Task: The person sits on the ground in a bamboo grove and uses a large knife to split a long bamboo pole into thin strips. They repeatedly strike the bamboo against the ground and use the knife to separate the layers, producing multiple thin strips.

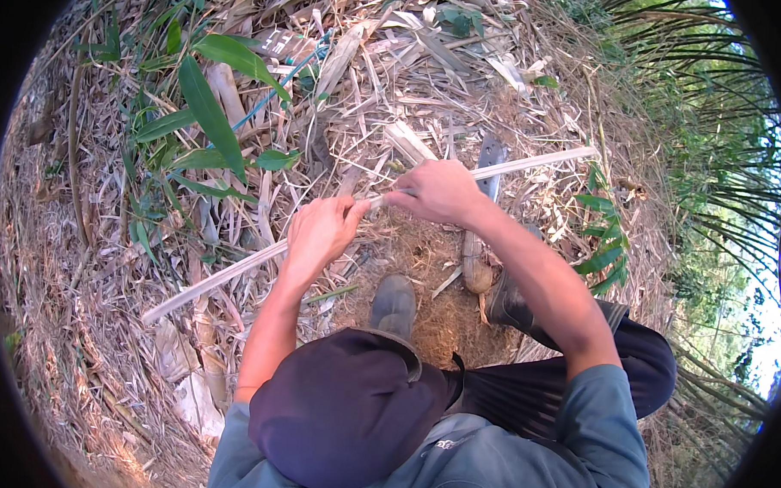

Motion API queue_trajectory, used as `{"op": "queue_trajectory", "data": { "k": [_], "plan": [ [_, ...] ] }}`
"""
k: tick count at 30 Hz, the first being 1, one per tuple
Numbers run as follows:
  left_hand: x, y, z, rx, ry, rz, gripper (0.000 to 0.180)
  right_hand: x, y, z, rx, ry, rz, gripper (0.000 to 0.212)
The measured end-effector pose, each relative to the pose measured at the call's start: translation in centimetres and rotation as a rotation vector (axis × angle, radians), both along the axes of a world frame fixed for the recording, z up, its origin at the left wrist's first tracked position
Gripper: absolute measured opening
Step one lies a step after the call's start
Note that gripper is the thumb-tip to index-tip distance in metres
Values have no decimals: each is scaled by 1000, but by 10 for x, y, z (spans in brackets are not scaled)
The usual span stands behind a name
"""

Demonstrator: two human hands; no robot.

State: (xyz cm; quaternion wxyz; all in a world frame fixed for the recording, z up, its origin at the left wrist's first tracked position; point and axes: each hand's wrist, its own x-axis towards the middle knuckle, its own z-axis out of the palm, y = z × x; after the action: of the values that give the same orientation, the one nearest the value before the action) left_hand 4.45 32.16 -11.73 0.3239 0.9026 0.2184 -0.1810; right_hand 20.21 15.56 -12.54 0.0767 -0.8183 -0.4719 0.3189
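Observation:
A long pale bundle of thin split-bamboo strips (221, 278) runs slantwise in front of me, its left end low and its right end high. Near its middle, my left hand (324, 229) is closed around it. My right hand (441, 192) grips it a little farther right, fingers curled and the thumb side toward the other hand. Only a short stretch of the strips shows between the two hands. Beyond my right wrist, partly covered by the strips, lies a machete with a metal blade (491, 161) and a wooden handle (476, 268).
Dry leaves and husks (396, 98) litter the ground. Green leafy shoots (210, 109) rise at the left, near a blue cord (266, 102) and a dark marked object (286, 45). A grey boot (393, 304) stands below my hands. A small leafy plant (604, 234) grows right.

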Motion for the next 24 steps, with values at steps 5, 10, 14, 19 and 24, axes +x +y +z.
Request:
{"op": "queue_trajectory", "data": {
  "k": [5, 10, 14, 19, 24],
  "plan": [
    [-14, -3, 38, -227, -22, 12, 50, 10, -12, 54, -36, 115, 113, 52],
    [-26, 3, 37, -828, -241, 146, 51, -1, -40, 47, 620, 877, -326, 45],
    [-10, 18, 63, -825, -286, 295, 53, 15, -24, 113, 563, 571, -106, 52],
    [-7, 22, 78, -763, -289, 315, 49, 54, -38, 109, 359, -106, 108, 47],
    [-3, 20, 54, -725, -301, 253, 44, 109, -79, 78, 287, -567, -22, 36]
  ]
}}
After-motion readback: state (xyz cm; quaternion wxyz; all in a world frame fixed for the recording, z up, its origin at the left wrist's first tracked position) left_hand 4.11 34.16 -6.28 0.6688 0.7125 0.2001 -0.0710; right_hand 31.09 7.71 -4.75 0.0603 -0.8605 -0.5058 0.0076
